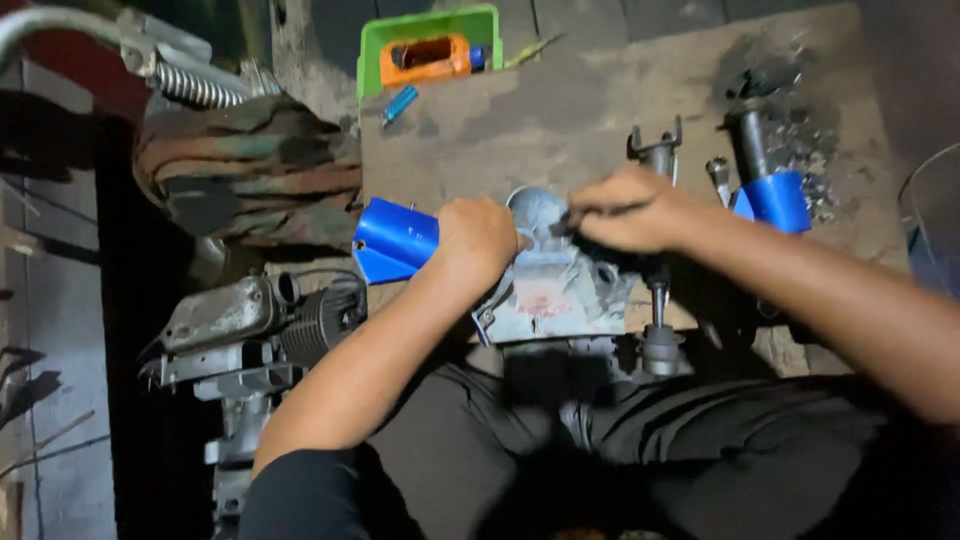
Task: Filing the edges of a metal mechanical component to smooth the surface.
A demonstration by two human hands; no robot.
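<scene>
The left hand (478, 238) is clenched around a blue tube (395, 240); the right hand (625, 210) pinches a thin dark tool against the grey metal housing (555, 290) just below both grips on the worktop (560, 110). The housing seems heavy, rigid and greasy, best held by its body

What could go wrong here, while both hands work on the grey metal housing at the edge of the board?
The grey metal housing sits at the near edge of the wooden board; pressure from the left hand or right hand might tip it off. The blue cylinder beside it could get knocked away.
</scene>
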